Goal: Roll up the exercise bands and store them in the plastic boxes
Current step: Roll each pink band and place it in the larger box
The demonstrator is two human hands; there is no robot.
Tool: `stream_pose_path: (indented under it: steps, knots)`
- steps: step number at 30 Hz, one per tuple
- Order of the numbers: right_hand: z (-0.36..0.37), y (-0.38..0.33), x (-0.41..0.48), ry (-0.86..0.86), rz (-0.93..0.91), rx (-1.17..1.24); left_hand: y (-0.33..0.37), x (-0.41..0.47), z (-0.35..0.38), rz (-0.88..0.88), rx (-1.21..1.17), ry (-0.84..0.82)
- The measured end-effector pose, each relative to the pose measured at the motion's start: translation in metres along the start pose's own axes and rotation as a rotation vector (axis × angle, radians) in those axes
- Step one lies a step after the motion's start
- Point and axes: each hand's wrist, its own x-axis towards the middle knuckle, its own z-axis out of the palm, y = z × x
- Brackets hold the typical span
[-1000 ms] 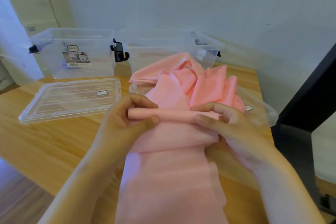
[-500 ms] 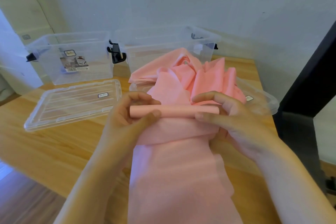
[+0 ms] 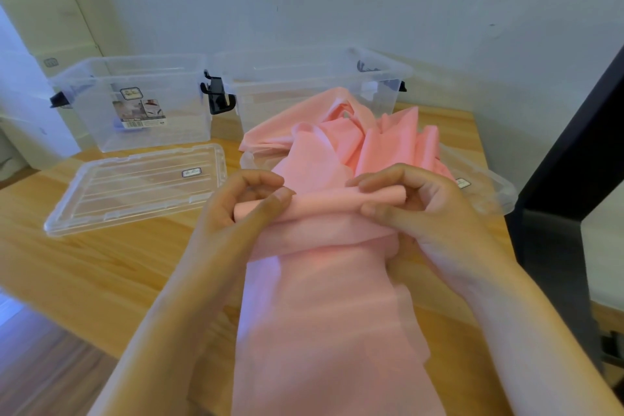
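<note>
A long pink exercise band (image 3: 324, 307) runs from my lap up over the wooden table, bunched in a heap at the far end. Its near end is wound into a thin roll (image 3: 320, 204) held above the table. My left hand (image 3: 236, 213) pinches the roll's left end between thumb and fingers. My right hand (image 3: 422, 209) pinches the right end the same way. Two clear plastic boxes stand open at the back: the left box (image 3: 135, 105) and the right box (image 3: 314, 91), partly hidden behind the heap.
A clear lid (image 3: 135, 186) lies flat on the wooden table (image 3: 101, 270) left of my hands. A second clear lid (image 3: 486, 189) lies under the band heap at the right. A dark frame (image 3: 574, 152) stands past the table's right edge. A wall is behind the boxes.
The roll has been turned a little further by both hands and is slightly thicker. The view has shifted a bit; the boxes and lids have not moved.
</note>
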Motion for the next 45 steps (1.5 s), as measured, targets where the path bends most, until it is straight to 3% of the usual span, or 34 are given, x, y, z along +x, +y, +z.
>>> stream_pose_path:
  steps: [10, 21, 30, 38, 45]
  knots:
    - [-0.0044, 0.0052, 0.0005, -0.027, 0.188, -0.043, -0.0018, 0.0012, -0.0032, 0.157, 0.089, 0.034]
    - [-0.0024, -0.0013, 0.0007, 0.016, 0.004, 0.029, -0.0007, 0.0006, -0.0017, 0.023, 0.123, -0.072]
    - [-0.0039, 0.0034, -0.0007, -0.032, 0.176, -0.083, -0.0032, 0.0011, -0.0044, 0.126, 0.096, -0.025]
    - [-0.0017, -0.0022, -0.0011, 0.017, 0.02, -0.027, -0.0043, 0.0009, -0.0009, -0.018, 0.089, -0.031]
    - [-0.0017, -0.0007, 0.0003, -0.004, 0.054, -0.019, -0.0025, 0.0001, -0.0025, 0.072, 0.083, -0.048]
